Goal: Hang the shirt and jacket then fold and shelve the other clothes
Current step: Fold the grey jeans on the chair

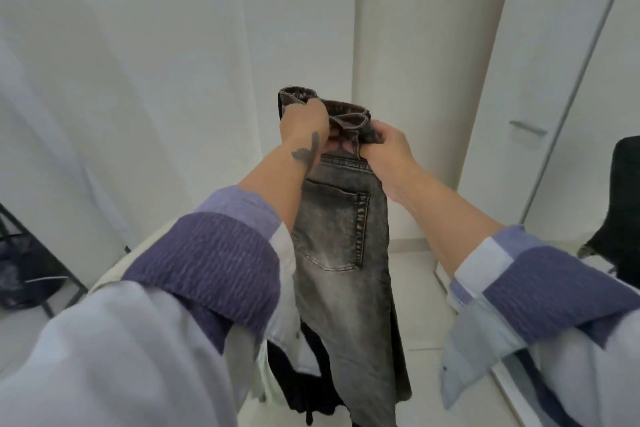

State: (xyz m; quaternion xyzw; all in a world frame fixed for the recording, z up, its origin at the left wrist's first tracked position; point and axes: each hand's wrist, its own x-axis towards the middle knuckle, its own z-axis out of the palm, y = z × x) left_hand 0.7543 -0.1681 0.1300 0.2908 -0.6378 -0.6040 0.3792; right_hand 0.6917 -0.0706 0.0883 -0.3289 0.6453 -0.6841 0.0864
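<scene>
A pair of faded grey jeans hangs straight down in front of me, back pocket facing me, its legs running out of view at the bottom. My left hand grips the waistband at its left end. My right hand clasps the waistband just to the right, the two hands nearly touching. A dark garment lies low behind the jeans, over something pale beside my left sleeve.
White wardrobe doors fill the view ahead. A door with a metal handle stands at the right. A black wire basket sits on the floor at the left, and a dark chair shows at the right edge.
</scene>
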